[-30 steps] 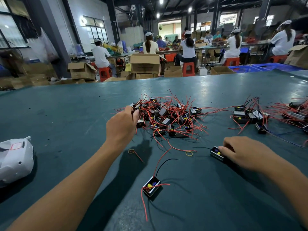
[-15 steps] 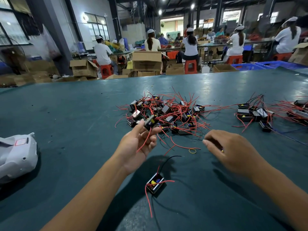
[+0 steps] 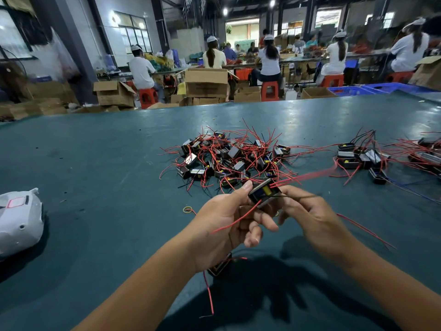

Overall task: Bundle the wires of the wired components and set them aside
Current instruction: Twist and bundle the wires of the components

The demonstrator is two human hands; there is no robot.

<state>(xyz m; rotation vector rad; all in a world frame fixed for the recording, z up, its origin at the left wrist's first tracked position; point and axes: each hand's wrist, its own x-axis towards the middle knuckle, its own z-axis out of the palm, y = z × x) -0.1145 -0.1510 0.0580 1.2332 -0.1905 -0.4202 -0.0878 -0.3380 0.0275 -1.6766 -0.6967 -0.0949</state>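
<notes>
Both hands hold one wired component above the green surface.

A white plastic bag lies at 9 o'clock. The left hand pinches the black component at centre, and the right hand curls round its wires. The loose pile lies at 12 o'clock, a smaller group at 2 o'clock.

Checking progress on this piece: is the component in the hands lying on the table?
No. The component is held above the table, pinched by the left hand with the right hand at its wires.
</notes>
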